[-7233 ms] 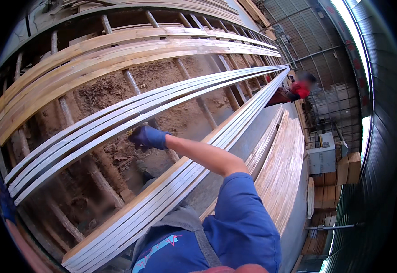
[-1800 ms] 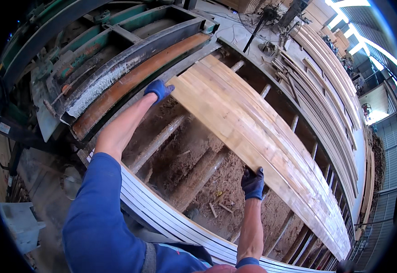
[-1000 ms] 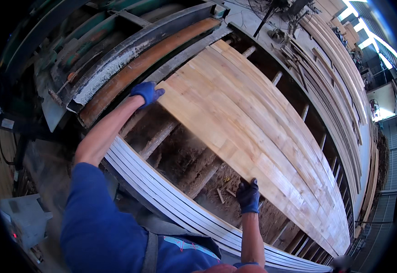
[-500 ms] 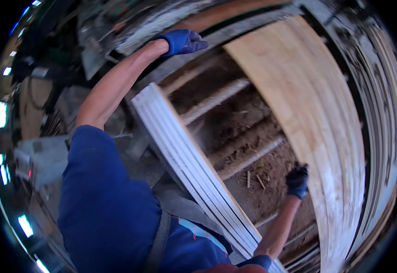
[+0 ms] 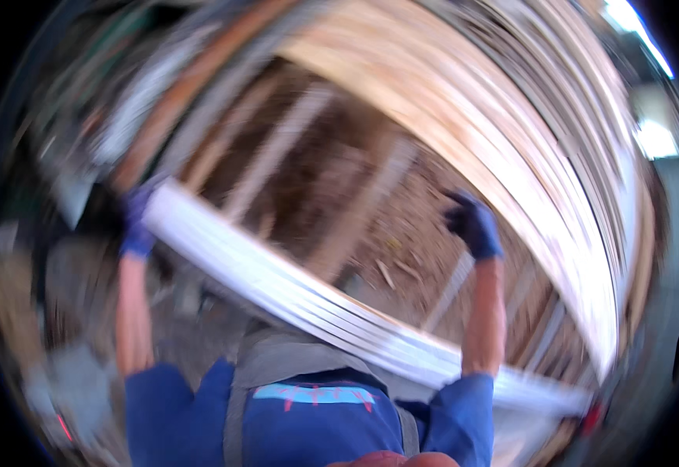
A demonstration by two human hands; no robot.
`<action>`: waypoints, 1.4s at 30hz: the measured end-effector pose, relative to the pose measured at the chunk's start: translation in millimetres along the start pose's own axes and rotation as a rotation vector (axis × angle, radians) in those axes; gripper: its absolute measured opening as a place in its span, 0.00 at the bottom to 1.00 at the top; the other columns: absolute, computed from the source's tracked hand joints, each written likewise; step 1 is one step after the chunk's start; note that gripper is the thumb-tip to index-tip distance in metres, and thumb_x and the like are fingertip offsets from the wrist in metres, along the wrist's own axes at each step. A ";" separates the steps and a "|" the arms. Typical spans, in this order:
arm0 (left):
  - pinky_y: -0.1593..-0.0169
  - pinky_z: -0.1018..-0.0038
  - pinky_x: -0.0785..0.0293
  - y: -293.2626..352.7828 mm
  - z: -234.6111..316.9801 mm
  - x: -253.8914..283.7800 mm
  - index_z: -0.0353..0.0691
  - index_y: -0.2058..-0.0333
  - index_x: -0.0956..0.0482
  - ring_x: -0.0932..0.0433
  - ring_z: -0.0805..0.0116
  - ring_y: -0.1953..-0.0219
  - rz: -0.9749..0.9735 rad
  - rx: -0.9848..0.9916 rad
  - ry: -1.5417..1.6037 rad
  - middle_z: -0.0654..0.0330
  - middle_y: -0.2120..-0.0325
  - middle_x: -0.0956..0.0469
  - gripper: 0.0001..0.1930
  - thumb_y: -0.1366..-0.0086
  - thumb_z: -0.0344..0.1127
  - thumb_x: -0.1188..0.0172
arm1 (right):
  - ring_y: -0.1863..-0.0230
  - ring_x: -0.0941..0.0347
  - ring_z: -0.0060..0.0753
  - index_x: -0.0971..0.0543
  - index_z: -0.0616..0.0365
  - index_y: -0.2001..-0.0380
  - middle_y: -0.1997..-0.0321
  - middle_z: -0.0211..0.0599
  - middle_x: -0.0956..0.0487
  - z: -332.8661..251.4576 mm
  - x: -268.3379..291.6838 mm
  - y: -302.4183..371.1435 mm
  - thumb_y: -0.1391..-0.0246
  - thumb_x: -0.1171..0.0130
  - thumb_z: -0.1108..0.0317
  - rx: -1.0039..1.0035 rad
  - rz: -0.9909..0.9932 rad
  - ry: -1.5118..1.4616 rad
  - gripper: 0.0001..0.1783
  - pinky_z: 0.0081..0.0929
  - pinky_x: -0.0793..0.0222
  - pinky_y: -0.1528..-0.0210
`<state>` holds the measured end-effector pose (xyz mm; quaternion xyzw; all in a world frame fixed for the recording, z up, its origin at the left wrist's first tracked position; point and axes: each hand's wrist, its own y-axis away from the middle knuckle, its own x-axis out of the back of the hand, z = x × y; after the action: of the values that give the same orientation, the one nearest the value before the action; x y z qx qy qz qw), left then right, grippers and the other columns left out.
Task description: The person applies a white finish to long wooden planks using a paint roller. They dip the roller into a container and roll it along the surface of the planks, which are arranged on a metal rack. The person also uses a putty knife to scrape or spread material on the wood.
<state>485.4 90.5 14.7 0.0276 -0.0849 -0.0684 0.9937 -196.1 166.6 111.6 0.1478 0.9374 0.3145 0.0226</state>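
A long, blurred, white-sided wooden board stack (image 5: 324, 310); blue-gloved left hand (image 5: 138, 218) at its end, grip unclear; blue-gloved right hand (image 5: 476, 227) spread.

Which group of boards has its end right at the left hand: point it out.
The white-edged boards on the near side: their end meets the left hand, while the tan boards lie farther away.

– Room by your right hand (image 5: 476, 226)?
– I have free air to its left; far boards (image 5: 448, 101) wall off the far side.
– Near side?
– White-edged stack (image 5: 293, 296) blocks me, left to right.
– Downward?
– Crossbars (image 5: 279, 152) interrupt; I'd fit between them.
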 end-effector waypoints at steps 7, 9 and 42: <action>0.27 0.63 0.61 -59.6 -27.1 35.9 0.34 0.32 0.48 0.47 0.55 0.30 0.183 0.255 0.499 0.49 0.32 0.43 0.45 0.31 0.68 0.79 | 0.67 0.20 0.25 0.26 0.64 0.46 0.65 0.37 0.17 -12.6 -43.2 185.1 0.36 0.45 0.61 0.089 -0.380 0.121 0.21 0.22 0.21 0.63; 0.27 0.64 0.62 -94.5 -2.9 4.0 0.33 0.32 0.47 0.49 0.57 0.29 0.231 0.257 0.361 0.50 0.32 0.44 0.41 0.28 0.64 0.75 | 0.68 0.21 0.22 0.25 0.60 0.45 0.67 0.36 0.17 14.6 -60.4 205.5 0.37 0.43 0.59 -0.017 -0.500 0.100 0.22 0.20 0.23 0.63; 0.34 0.74 0.39 -287.8 -66.7 -22.8 0.31 0.38 0.35 0.31 0.68 0.39 -0.166 -0.364 -0.461 0.56 0.41 0.29 0.22 0.25 0.36 0.58 | 0.41 0.29 0.40 0.30 0.55 0.41 0.42 0.40 0.25 157.0 -72.2 41.2 0.43 0.37 0.54 0.175 0.352 -1.208 0.30 0.44 0.31 0.38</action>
<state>436.9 -188.1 -73.8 -0.1603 -0.2919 -0.1681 0.9278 -95.0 268.3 6.7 0.4523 0.7433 0.0969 0.4832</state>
